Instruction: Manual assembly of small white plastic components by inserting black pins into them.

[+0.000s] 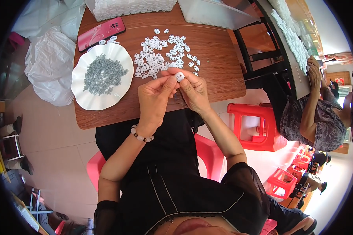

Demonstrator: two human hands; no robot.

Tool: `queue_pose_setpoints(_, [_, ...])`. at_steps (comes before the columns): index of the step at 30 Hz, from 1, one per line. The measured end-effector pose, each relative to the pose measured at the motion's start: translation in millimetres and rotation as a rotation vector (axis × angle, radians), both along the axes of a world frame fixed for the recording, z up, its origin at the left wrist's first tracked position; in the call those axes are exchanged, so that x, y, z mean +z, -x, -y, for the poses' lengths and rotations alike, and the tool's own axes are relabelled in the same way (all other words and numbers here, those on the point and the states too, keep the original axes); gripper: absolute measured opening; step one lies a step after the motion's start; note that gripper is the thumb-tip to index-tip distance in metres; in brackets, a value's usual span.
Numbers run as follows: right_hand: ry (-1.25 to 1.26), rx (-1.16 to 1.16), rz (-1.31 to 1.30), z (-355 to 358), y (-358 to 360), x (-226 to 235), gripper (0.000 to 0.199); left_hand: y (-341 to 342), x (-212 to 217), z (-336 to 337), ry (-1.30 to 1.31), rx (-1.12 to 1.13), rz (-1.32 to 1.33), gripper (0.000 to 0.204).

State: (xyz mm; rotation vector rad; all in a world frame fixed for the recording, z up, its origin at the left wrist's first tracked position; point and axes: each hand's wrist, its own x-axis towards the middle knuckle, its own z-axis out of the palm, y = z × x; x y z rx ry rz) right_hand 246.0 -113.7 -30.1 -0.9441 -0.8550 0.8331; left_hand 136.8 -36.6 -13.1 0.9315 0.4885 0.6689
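Observation:
Over the near edge of the brown table (219, 78), both hands meet at a small white plastic piece with two dark holes (179, 76). My left hand (155, 96) pinches it from one side with thumb and fingers, and a beaded bracelet circles that wrist. From the other side my right hand (198, 92) grips the same piece, its thumb up against it. Just beyond the fingers lies a loose spread of similar white two-holed pieces (155, 58). To the left, a white wavy-rimmed plate (79, 80) bears a heap of small grey rod-like pieces, perhaps springs (104, 74).
A pink-red phone (102, 33) lies behind the plate. Clear bins (133, 8) of white pieces stand at the far edge. A white plastic bag (51, 66) hangs at the left. On the right are a red stool (255, 127) and another person (315, 113) at a neighbouring table.

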Motion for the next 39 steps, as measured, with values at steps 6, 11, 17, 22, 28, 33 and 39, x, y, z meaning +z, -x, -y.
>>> queue_pose_setpoints(6, [0.014,-0.007,0.004,-1,1,-1,0.039,1,-3,-4,0.070,-0.037,0.008,0.018])
queue_pose_setpoints(11, [0.018,-0.001,0.019,-1,0,1,0.038,2,-2,-5,0.099,-0.057,0.017,0.017])
queue_pose_setpoints(17, [0.025,-0.015,0.058,1,-1,3,0.036,4,-2,-5,0.083,-0.070,0.002,0.018])
queue_pose_setpoints(22, [0.038,-0.063,0.062,3,3,16,0.028,6,0,-4,-0.167,0.044,-0.048,0.019])
queue_pose_setpoints(28, [0.049,-0.074,0.138,9,0,31,0.023,12,8,-5,0.027,-0.094,0.042,0.017])
queue_pose_setpoints(33, [0.044,-0.064,0.130,10,2,37,0.023,14,13,-4,0.022,-0.107,0.058,0.017])
queue_pose_setpoints(39, [0.042,-0.107,0.172,13,0,39,0.025,16,20,0,0.011,-0.112,0.047,0.017])
